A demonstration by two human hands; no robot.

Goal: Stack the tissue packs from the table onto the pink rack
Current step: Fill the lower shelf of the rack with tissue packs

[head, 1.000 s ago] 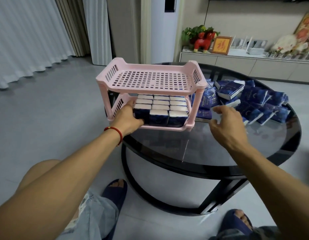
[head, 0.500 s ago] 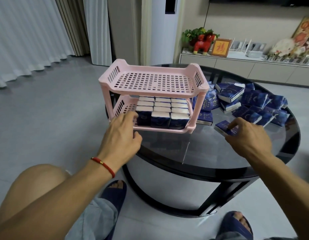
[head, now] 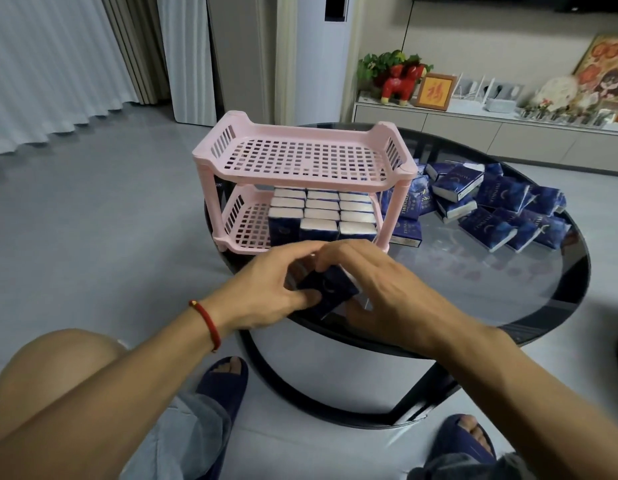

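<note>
A two-tier pink rack point(head: 302, 174) stands on the left part of the round black glass table point(head: 529, 292). Several dark blue tissue packs point(head: 321, 218) stand in rows on its lower shelf; the top shelf holds nothing. In front of the rack, above the table's near edge, my left hand point(head: 269, 292) and my right hand point(head: 383, 289) together hold one dark blue tissue pack point(head: 330, 289). My left thumb presses its near side and my right fingers curl over its top. A loose pile of tissue packs point(head: 494, 209) lies on the table to the right of the rack.
My knees and blue slippers point(head: 224, 386) are below the table edge. A low cabinet point(head: 491, 129) with a red toy horse, a framed picture and ornaments stands behind the table. Curtains hang at the left over grey floor.
My right hand took a pack from beside the pile and carried it left to the table's front. My left hand left the rack's lower shelf and joined it on the pack.
</note>
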